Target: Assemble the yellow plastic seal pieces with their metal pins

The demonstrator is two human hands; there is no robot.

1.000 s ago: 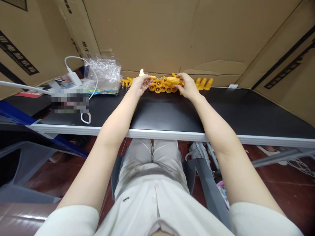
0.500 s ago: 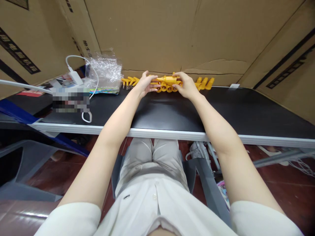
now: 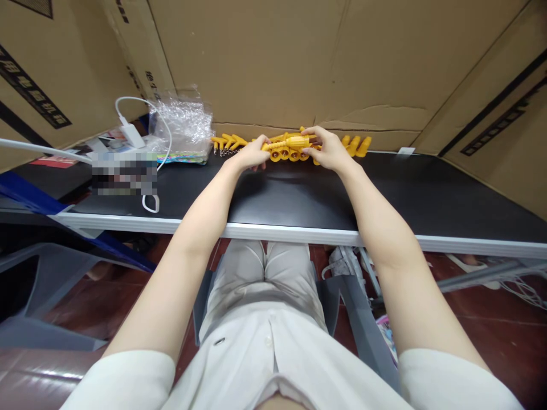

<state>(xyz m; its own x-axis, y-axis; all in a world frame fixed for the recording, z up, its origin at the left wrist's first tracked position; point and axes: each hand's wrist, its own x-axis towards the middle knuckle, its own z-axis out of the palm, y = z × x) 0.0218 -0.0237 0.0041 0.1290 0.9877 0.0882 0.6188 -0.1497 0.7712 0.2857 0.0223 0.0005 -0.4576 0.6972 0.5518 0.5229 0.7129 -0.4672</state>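
Observation:
Between my two hands is a slim yellow plastic piece (image 3: 296, 142), with a thick ribbed end on the right and a narrow end on the left. My left hand (image 3: 251, 155) pinches its narrow end, fingers closed. My right hand (image 3: 328, 149) has thumb and fingers around the thick end. Just behind and below it, round-mouthed yellow parts (image 3: 284, 154) lie in a row on the black tabletop. Yellow handles with dark metal spirals (image 3: 229, 140) lie past my left hand. Yellow tube-like parts (image 3: 361, 146) lie beyond my right hand.
Cardboard walls (image 3: 277, 62) rise behind the black tabletop (image 3: 294, 193) and at both sides. To the left are clear plastic bags (image 3: 183, 125), a white charger (image 3: 132, 135) with its cable, and papers. A pale metal edge (image 3: 290, 232) runs along the front.
My left hand has closed from spread fingers to a pinch on the yellow piece's narrow end. That end has tipped slightly downward. My right hand has shifted a little to the right.

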